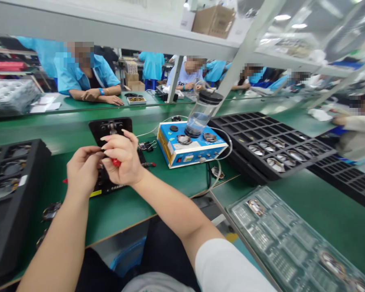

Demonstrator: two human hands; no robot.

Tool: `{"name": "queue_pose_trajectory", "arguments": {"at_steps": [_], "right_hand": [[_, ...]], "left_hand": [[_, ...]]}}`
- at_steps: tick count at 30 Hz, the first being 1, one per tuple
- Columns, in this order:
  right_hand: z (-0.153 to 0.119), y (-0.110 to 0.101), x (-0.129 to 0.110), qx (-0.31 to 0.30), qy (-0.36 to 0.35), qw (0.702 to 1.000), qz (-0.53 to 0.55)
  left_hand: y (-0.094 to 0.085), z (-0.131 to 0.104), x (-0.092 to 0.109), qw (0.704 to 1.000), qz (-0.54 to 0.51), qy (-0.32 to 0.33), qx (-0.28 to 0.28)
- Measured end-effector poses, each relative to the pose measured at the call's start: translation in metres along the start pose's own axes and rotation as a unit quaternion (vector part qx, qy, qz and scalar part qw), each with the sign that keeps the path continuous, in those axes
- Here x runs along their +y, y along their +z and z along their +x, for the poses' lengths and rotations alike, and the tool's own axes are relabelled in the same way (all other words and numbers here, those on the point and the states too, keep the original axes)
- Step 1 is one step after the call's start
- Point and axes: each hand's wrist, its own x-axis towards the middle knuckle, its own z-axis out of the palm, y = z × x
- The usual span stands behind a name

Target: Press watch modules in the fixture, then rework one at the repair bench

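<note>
My left hand is closed, its thumb and forefinger pinched together above a black fixture with an upright back plate. Beside it, my right hand has its fingers curled in, the tips close to the left fingertips. A red rounded tip shows between the right fingers and palm; I cannot tell whether it belongs to the fixture or to a held tool. Whatever the fingers pinch is hidden or too small to name. The fixture's base lies mostly behind both hands, with a yellow label at its front edge.
Right of the fixture stands a blue dispenser box carrying a clear cylinder. Black compartment trays with round parts flank the bench; another tray is at right. A clear blister tray lies nearer. Co-workers sit opposite.
</note>
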Motion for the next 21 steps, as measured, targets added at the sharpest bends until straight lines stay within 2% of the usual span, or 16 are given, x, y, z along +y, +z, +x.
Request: {"name": "queue_pose_trajectory", "arguments": {"at_steps": [3, 7, 9, 11, 13, 15, 17, 19, 21], "right_hand": [[0.015, -0.01, -0.004, 0.027, -0.033, 0.999, 0.027], [0.059, -0.024, -0.009, 0.043, 0.07, 0.995, 0.062], [0.08, -0.029, -0.002, 0.03, 0.117, 0.989, 0.085], [0.088, -0.036, 0.01, 0.014, 0.146, 0.984, 0.099], [0.076, -0.044, 0.022, 0.0, 0.183, 0.977, 0.106], [0.047, -0.054, 0.027, -0.011, 0.27, 0.956, 0.115], [0.01, -0.062, 0.024, -0.029, 0.407, 0.901, 0.149], [-0.023, -0.064, 0.016, -0.063, 0.468, 0.864, 0.172], [-0.045, -0.059, 0.008, -0.104, 0.506, 0.832, 0.203]], "left_hand": [[-0.002, 0.006, -0.002, 0.999, 0.029, -0.008, -0.024], [-0.009, 0.012, -0.005, 0.991, 0.092, -0.046, -0.086], [-0.013, 0.012, -0.004, 0.979, 0.127, -0.077, -0.136], [-0.017, 0.011, -0.003, 0.964, 0.153, -0.107, -0.189], [-0.017, 0.009, -0.004, 0.95, 0.162, -0.127, -0.237], [-0.015, 0.007, -0.007, 0.938, 0.151, -0.14, -0.28], [-0.01, 0.006, -0.012, 0.929, 0.127, -0.149, -0.315], [-0.004, 0.006, -0.017, 0.925, 0.101, -0.157, -0.332], [-0.001, 0.008, -0.021, 0.924, 0.08, -0.163, -0.336]]}}
